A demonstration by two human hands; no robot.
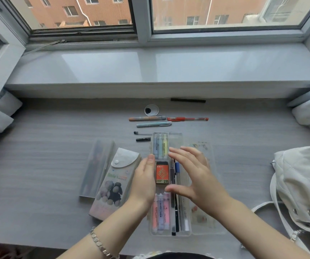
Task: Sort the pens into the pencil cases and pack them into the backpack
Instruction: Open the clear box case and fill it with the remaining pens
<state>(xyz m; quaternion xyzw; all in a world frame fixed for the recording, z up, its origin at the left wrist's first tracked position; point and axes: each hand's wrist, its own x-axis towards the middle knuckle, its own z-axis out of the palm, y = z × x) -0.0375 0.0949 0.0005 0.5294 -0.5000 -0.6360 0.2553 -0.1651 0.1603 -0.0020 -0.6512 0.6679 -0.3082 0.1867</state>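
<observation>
A grey wood-grain desk (38,165) fills the lower half of the frame, with a pale canvas backpack (300,184) slumped at its right edge, well apart from the rest. At lower centre a clear plastic pencil case (169,234) lies open, its lid (202,219) folded out to the right. It already holds highlighters, several pens and an orange 2B eraser (162,172). Just left of it lie a sheep-print snap pouch (111,186) and a frosted case (96,165), both closed. The left hand (145,180) rests against the clear case's left wall, thumb straight along the edge and nothing pinched. The right hand (193,172) hovers over the tray with fingers spread wide, empty. Above the case, five loose pens wait: an orange one (146,118), a red gel pen (187,119), a light blue one (154,124), a clear pen (143,132) and a short black one (143,139). The sorting step looks part done. The next move probably calls for reaching up to a loose pen, or swinging the lid shut.
</observation>
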